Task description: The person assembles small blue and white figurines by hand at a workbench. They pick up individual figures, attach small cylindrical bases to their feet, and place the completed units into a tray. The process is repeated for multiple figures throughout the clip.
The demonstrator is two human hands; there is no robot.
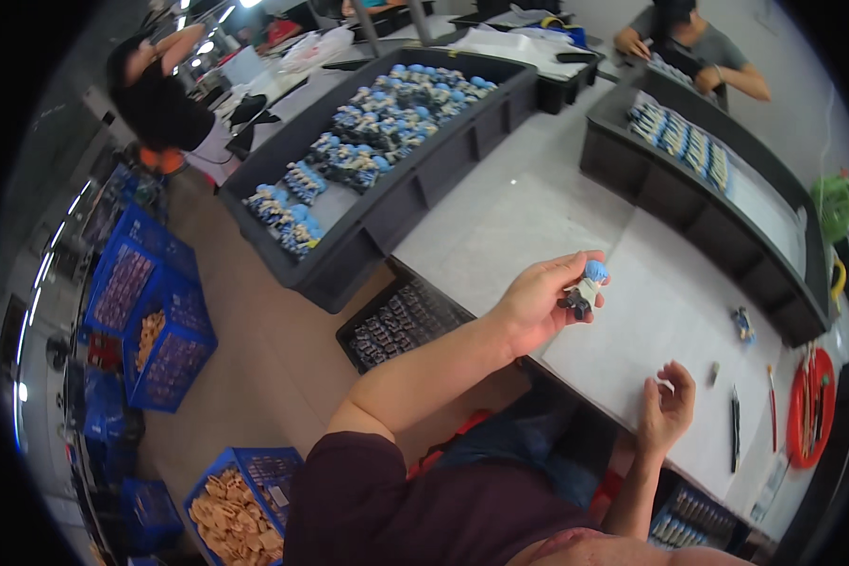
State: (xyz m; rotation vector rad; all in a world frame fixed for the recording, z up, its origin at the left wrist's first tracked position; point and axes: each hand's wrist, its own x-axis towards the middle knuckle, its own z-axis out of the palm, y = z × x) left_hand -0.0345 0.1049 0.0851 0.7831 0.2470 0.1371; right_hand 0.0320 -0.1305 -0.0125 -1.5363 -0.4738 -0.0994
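My left hand (pixel 536 304) is closed around a small figurine (pixel 586 288) with blue hair, a pale top and a dark lower part, held above the white tabletop (pixel 623 330). Thumb and fingers grip it from its sides. Close to the table's near edge, my right hand (pixel 667 410) has loosely curled fingers with a gap to the thumb, and nothing shows in it. A small grey piece (pixel 714 374) and a black pen-like tool (pixel 735 429) lie to its right. Farther right, another blue figurine (pixel 743 325) lies on the table.
A dark bin (pixel 424 179) full of blue-haired figurines stands on the left; another bin (pixel 698 222) with rows of them is at right. A red tray (pixel 811 406) holds tools. Blue crates (pixel 174 340) stand on the floor. A person (pixel 693 57) works across the table.
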